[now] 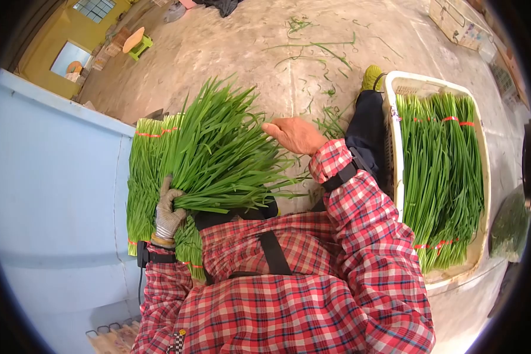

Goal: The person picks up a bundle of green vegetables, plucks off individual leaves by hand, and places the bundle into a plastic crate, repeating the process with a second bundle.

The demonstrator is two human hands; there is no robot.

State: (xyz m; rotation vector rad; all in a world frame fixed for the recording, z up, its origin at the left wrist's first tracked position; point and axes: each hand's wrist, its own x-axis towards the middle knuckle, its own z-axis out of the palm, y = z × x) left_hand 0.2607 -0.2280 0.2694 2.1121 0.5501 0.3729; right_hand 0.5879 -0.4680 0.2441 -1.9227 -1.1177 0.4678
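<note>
My left hand point(169, 213), in a grey glove, is closed round a loose bunch of long green leaves point(218, 153) that fan out up and to the right. My bare right hand point(296, 134) is just right of the leaf tips, thumb side and fingertips pointing left; its fingers are close together, and whether they hold a leaf cannot be made out. Behind and left of my left hand lie bundles of the same greens point(140, 177), tied with red bands. The lower end of a banded bundle point(190, 248) shows beside my left wrist.
A white crate point(398, 147) at the right holds banded green bundles point(442, 171). A light blue panel point(59, 194) stands at the left. Leaf scraps point(330, 56) litter the concrete floor. A small green stool point(138, 46) is far back left, another crate point(457, 26) back right.
</note>
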